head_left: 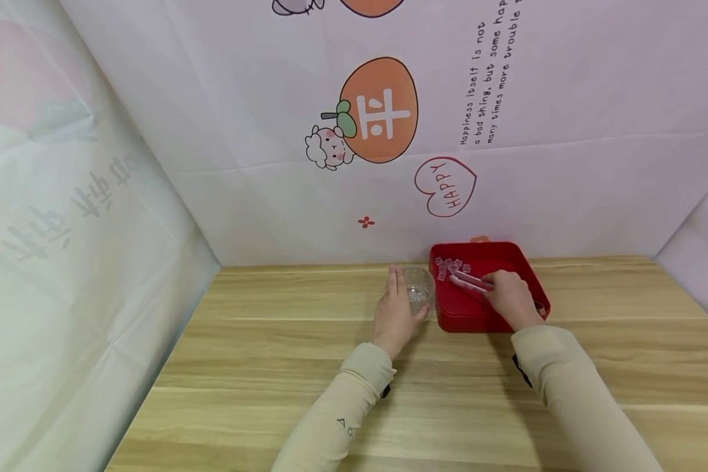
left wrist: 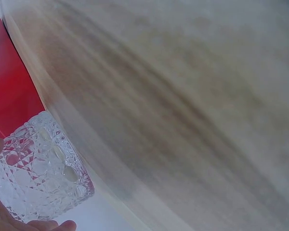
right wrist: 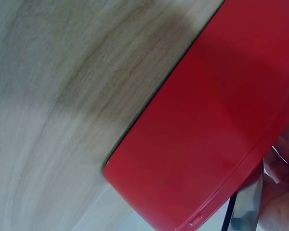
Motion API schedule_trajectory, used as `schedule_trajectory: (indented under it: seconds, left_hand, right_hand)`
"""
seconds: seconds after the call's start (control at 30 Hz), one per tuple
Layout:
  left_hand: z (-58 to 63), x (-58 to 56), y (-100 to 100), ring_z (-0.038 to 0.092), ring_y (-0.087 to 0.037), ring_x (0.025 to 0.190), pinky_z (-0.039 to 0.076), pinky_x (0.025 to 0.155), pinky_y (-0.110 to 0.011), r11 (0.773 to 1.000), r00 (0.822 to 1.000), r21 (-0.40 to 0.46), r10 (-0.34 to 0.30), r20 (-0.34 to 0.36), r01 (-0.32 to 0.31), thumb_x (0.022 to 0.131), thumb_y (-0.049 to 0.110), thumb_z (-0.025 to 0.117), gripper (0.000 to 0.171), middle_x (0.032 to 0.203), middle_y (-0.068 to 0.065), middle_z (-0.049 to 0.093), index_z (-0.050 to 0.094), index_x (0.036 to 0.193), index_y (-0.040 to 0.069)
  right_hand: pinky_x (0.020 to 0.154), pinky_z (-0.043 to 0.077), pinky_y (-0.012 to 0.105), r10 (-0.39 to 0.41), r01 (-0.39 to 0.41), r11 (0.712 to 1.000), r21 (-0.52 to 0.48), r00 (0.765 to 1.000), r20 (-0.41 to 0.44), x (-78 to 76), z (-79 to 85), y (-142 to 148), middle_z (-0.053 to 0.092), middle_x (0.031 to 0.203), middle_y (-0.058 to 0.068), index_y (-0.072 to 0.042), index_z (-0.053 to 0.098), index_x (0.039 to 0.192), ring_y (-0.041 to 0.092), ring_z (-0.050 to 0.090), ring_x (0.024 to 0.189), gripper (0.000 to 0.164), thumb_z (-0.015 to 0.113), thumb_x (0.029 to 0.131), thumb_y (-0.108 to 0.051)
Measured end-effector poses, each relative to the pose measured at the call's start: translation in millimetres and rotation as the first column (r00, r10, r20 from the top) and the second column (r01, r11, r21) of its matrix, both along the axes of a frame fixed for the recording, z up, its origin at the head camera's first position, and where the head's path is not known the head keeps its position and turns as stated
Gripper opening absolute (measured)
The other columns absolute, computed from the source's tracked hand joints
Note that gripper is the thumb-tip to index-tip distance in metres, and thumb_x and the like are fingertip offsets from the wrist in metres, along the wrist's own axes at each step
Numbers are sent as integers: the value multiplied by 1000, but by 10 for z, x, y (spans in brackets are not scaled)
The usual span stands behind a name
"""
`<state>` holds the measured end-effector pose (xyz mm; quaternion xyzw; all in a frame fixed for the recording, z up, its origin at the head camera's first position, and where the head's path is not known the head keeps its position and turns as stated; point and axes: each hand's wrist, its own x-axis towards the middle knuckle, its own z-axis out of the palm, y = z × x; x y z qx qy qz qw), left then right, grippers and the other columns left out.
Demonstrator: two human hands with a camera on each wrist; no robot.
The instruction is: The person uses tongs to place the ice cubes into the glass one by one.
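A clear glass [head_left: 420, 283] stands on the table, and my left hand [head_left: 393, 321] holds it round its left side. In the left wrist view the glass [left wrist: 43, 168] shows a cut diamond pattern, with fingertips along its side. Just to its right is a red tray [head_left: 466, 322] with several small clear, pinkish cubes [head_left: 448, 267] gathered at its back left. Over the tray my right hand [head_left: 512, 300] grips metal tongs [right wrist: 246, 207], whose tips point toward the cubes. Whether the tips hold a cube, I cannot tell. Glints show at the glass bottom; their source is unclear.
The wood-grain table [head_left: 271, 367] ends at a white printed cloth [head_left: 259, 183] behind the tray. Another cloth [head_left: 94, 275] hangs on the left side. The tray's raised walls stand between the glass and the cubes.
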<state>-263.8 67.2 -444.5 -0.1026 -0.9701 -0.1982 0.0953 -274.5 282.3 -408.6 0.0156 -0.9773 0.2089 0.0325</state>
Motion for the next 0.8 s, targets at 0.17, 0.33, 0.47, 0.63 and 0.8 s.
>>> schedule_trajectory:
  seconds: [0.17,0.33,0.47,0.63,0.8]
  left_hand:
    - [12,11,5,52,-24,127,49,100,-32,1000,1000,1,2,18,-2,88,47,63,92,161,-12,15,15,152,2]
    - [28,20,7,52,-25,128,50,100,-32,1000,1000,-4,-3,23,3,88,47,63,92,161,-13,15,15,152,1]
    - [21,13,4,51,-24,129,49,101,-31,1000,1000,-14,-2,25,2,89,48,62,92,161,-13,15,14,152,1]
    - [16,6,2,50,-25,130,48,102,-32,1000,1000,5,-3,28,3,89,47,62,92,161,-12,14,14,153,2]
    - [8,2,3,48,-25,132,47,104,-33,1000,999,11,-7,36,6,88,47,63,93,161,-12,14,13,153,2]
  right_hand:
    - [78,51,56,6,-6,1000,-1,1000,-8,7,3,7,65,107,33,11,65,110,45,61,90,29,65,84,-2]
    - [78,51,56,8,-8,1000,-4,999,-33,24,10,24,65,107,33,11,65,110,46,61,90,29,65,84,-2]
    - [76,51,56,1,-1,1000,-10,999,-49,45,38,49,63,109,34,11,65,111,47,61,91,30,65,84,-2]
    - [77,52,55,-5,0,999,-42,995,-98,64,69,99,63,110,34,12,64,111,46,61,93,30,64,84,1]
    - [74,51,50,-19,6,996,-89,990,-138,80,129,148,64,105,34,14,63,111,39,58,83,29,62,85,2]
